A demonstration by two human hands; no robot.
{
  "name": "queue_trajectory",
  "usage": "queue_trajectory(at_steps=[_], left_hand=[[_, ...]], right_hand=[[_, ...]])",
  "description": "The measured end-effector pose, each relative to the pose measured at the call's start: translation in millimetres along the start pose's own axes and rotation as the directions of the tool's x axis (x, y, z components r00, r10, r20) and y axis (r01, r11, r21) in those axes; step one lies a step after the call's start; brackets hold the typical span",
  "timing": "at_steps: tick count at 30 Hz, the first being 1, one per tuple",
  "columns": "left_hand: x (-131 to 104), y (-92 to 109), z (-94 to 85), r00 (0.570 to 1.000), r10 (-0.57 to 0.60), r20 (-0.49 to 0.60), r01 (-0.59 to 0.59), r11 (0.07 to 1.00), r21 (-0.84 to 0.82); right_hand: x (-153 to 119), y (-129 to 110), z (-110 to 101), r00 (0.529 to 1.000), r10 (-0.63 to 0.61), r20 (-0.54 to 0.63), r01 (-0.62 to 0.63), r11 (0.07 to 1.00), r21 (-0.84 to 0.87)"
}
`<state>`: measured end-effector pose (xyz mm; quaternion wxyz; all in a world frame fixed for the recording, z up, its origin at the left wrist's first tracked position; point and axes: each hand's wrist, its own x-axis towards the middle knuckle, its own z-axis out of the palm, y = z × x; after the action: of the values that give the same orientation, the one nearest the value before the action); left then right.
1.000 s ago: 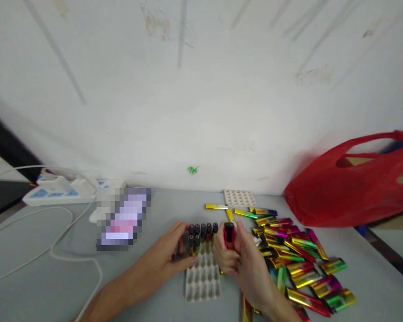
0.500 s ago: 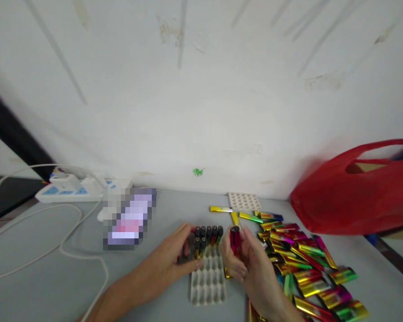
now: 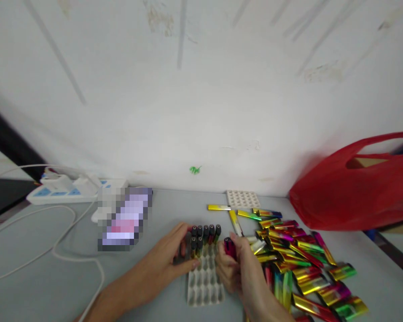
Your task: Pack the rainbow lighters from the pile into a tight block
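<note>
A light grey moulded tray [image 3: 204,286] with rows of pockets lies on the table in front of me. Several lighters [image 3: 206,231] stand upright in its far rows, black ends up. My left hand [image 3: 179,250] grips the tray's left side, thumb over the edge and fingers curled beside the standing lighters. Just right of the tray, my right hand [image 3: 237,264] is closed around a dark pink lighter [image 3: 229,247], its black end pointing up. Its lower part is hidden by my fingers. A loose pile of shiny gold, red and green lighters [image 3: 309,264] spreads beyond my right hand.
A second pocketed tray [image 3: 243,198] lies by the wall, near a few stray lighters [image 3: 218,207]. To the right stands a red bag [image 3: 352,192]. On the left are a power strip [image 3: 77,190], a blurred-out phone [image 3: 126,219] and a looping white cable [image 3: 57,246].
My right hand has moved slightly down and left with the dark pink lighter, uncovering more of the pile. My left hand keeps its grip on the tray. The view has shifted slightly.
</note>
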<state>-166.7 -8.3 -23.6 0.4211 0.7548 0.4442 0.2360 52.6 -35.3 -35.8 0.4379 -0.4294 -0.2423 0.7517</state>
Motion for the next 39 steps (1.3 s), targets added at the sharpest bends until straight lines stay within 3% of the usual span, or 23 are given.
queue_trajectory(at_steps=[8, 14, 20, 28, 33, 39], left_hand=[[2, 4, -0.9, 0.999, -0.030, 0.027, 0.030, 1.000, 0.007], [2, 3, -0.3, 0.999, -0.040, 0.009, 0.040, 0.999, 0.006], [2, 2, 1.1, 1.000, 0.013, -0.010, -0.013, 1.000, 0.027], [2, 2, 0.8, 0.999, 0.044, -0.015, -0.043, 0.998, 0.035], [2, 0, 1.2, 1.000, 0.023, -0.006, -0.023, 0.999, 0.031], [2, 6, 0.1, 1.000, 0.004, -0.003, -0.004, 1.000, 0.019]], right_hand=[[-8, -9, 6, 0.991, -0.086, 0.107, 0.080, 0.995, 0.060], [-4, -9, 2, 0.976, -0.066, 0.207, 0.050, 0.996, 0.080], [-3, -6, 6, 0.960, -0.116, 0.255, 0.114, 0.993, 0.022], [2, -2, -5, 0.938, -0.047, 0.343, 0.008, 0.993, 0.114], [2, 1, -8, 0.948, -0.059, 0.314, 0.020, 0.992, 0.125], [-10, -1, 3, 0.971, -0.069, 0.228, 0.050, 0.995, 0.085]])
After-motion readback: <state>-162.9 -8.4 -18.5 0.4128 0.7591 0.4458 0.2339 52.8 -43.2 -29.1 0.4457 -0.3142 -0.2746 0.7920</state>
